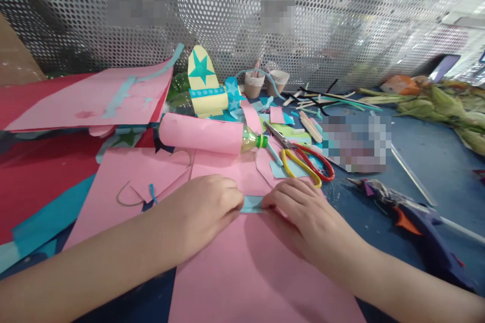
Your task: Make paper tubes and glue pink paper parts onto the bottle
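Note:
Between my hands lies a light blue paper strip (252, 204), over a large pink sheet (242, 267). My left hand (212, 204) pinches the strip's left end, its fingers curled together. At the right end, my right hand (297, 207) grips the strip between thumb and fingers. The hidden ends of the strip are under my fingers. Just beyond them a bottle wrapped in pink paper (202, 133) lies on its side, its green cap (262, 141) to the right. Scissors with red and yellow handles (299, 159) rest partly open beyond my right hand.
A dark blue glue gun (420, 227) lies at the right, near a clear glue stick (413, 174). Behind are a yellow paper-wrapped bottle (206, 101), two small pots (253, 85) and paper scraps. Pink and red sheets (94, 96) are stacked left; corn husks (435, 106) lie far right.

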